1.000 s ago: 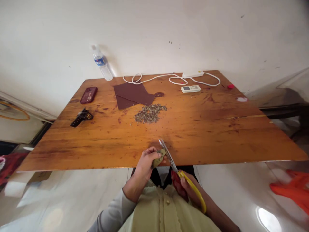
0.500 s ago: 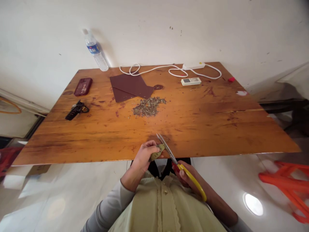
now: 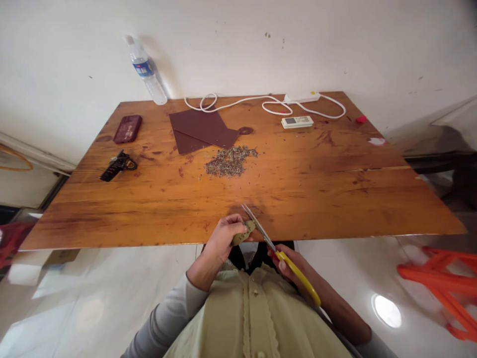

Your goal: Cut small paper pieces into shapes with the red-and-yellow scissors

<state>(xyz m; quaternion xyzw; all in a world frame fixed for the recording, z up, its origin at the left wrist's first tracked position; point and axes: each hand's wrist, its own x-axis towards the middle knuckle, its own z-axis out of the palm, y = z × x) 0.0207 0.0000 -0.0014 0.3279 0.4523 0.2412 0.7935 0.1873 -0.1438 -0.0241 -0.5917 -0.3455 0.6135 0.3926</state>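
The wooden tabletop (image 3: 316,199) (stained in patches) is meeting a white wall (image 3: 238,44); the left hand (image 3: 222,237) is pinching an olive piece (image 3: 239,238), the right hand (image 3: 289,261) gripping yellow-handled scissors (image 3: 302,281).

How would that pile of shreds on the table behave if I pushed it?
The pile would probably spread rather than slide as one, since its thin bits look loose. Each bit seems light, being so slim. Some would likely stray, as a few lie apart on the table.
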